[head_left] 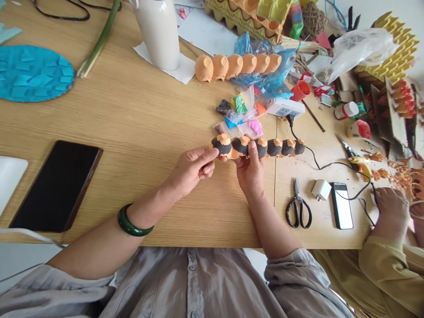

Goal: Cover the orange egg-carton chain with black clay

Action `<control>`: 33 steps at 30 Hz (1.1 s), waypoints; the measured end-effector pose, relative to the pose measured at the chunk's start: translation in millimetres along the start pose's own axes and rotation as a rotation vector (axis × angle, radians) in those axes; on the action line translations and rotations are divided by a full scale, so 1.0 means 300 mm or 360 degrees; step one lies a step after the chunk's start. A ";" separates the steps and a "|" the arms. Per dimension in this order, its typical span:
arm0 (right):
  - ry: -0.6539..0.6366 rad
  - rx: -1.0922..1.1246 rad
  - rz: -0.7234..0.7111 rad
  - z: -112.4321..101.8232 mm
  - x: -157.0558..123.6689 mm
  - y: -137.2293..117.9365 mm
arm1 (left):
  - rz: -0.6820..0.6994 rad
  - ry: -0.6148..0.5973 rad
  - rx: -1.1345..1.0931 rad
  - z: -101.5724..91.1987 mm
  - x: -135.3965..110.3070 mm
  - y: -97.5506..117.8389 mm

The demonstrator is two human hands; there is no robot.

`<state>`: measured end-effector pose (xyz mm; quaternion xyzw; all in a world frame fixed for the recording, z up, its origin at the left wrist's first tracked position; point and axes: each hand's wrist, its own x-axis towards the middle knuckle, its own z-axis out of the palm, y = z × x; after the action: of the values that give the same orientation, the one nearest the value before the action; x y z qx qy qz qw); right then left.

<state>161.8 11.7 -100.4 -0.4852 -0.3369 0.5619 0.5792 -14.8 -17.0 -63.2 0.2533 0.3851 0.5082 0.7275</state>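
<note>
A strip of orange egg carton (pixel 274 147), its row of cups banded in black, is held level above the table. My right hand (pixel 251 176) grips it near the middle, thumb on top and fingers beneath. At its left end, my left hand (pixel 194 170) pinches the edge of the first black-banded cup, the index finger and thumb closed there. Just beyond the strip lie small plastic bags of coloured material (pixel 243 115), in black, blue, pink, orange and green. Farther back sits a second, plain orange egg carton strip (pixel 235 66).
Scissors (pixel 298 207), a white charger (pixel 321 190) and a phone (pixel 342 205) lie right. A power strip (pixel 285 107) trails a cable to a glue gun (pixel 362 165). Beside it is another person's hand (pixel 392 205). A white vase (pixel 158 35), blue oval (pixel 36 73) and tablet (pixel 59 185) stand left.
</note>
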 end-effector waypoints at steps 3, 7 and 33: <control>-0.0006 0.0014 -0.0011 0.002 0.000 -0.007 | -0.0178 0.0015 -0.0224 0.000 0.010 0.008; -0.0022 0.0061 0.0025 0.016 -0.011 -0.020 | -0.0159 0.0027 -0.0273 -0.004 0.018 0.011; -0.0393 0.0163 0.0103 0.019 -0.011 -0.073 | 0.0125 -0.0280 0.0041 -0.021 -0.026 0.020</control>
<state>163.3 11.8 -77.5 -0.3929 -0.3605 0.6522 0.5389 -24.8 -22.3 -60.0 0.3211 0.3160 0.5071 0.7348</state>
